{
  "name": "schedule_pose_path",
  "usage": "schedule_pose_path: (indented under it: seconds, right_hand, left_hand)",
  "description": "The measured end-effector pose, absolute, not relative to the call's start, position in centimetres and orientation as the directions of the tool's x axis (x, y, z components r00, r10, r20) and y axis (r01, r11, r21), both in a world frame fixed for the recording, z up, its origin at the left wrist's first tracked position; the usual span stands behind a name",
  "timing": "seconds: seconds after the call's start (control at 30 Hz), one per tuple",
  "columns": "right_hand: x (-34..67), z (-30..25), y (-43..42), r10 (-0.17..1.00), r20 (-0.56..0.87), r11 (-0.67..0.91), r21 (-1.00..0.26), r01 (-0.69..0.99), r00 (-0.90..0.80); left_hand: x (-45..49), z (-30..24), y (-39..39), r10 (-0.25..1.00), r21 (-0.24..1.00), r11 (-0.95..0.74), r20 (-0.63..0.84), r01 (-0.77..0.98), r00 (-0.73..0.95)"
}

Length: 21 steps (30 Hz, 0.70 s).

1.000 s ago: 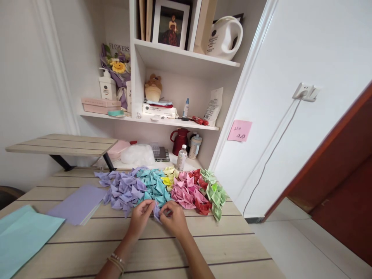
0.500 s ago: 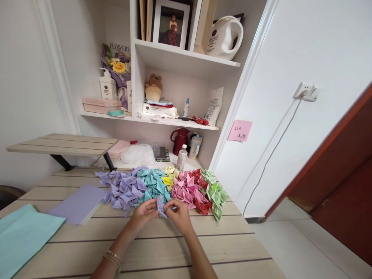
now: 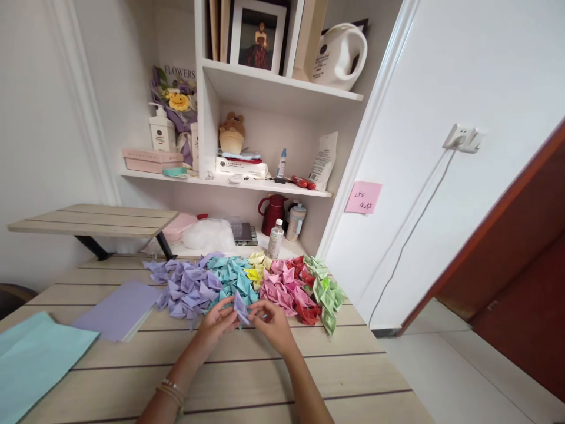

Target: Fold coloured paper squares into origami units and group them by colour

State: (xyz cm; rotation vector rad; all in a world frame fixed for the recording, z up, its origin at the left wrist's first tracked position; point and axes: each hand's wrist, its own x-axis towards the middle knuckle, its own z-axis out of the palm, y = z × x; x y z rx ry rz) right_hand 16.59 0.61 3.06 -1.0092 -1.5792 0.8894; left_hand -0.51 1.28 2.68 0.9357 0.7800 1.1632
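Note:
Between my two hands is a purple folded paper boat (image 3: 241,307), held just above the table in front of the heap. My left hand (image 3: 219,321) pinches its left side with thumb and fingers. At its right edge, the fingertips of my right hand (image 3: 269,321) are closed on the paper. Behind them lie many folded paper boats grouped by colour: purple boats (image 3: 188,288), blue boats (image 3: 229,275), yellow boats (image 3: 260,265), pink boats (image 3: 282,285), red boats (image 3: 308,313) and green boats (image 3: 329,303).
Purple paper sheets (image 3: 117,309) and turquoise paper (image 3: 42,359) lie on the left of the wooden table (image 3: 229,377). A small raised stand (image 3: 95,221) is at the back left. Behind the heap stand a clear bottle (image 3: 275,240) and a red jug (image 3: 272,215).
The purple paper boat has shifted slightly up and left and tilted in my fingers. My left thumb has moved on it; the heap looks the same.

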Motion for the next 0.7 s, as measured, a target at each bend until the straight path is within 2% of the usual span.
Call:
schedule_pose_path:
  seconds: [0.2, 0.4, 0.7]
  right_hand:
    - [16.4, 2.8, 0.7, 0.887, 0.445, 0.459, -0.816, 0.351, -0.122]
    - [16.2, 3.1, 0.3, 0.842, 0.519, 0.514, -0.690, 0.511, -0.146]
    - [15.8, 2.5, 0.1, 0.849, 0.521, 0.469, -0.659, 0.588, -0.093]
  left_hand:
    - [-0.6, 3.4, 0.8, 0.951, 0.909, 0.140, -0.014, -0.392, 0.308]
    - [-0.6, 2.4, 1.3, 0.955, 0.932, 0.133, -0.030, -0.338, 0.294]
    - [-0.4, 2.0, 1.4, 0.934, 0.971, 0.067, 0.020, -0.229, 0.356]
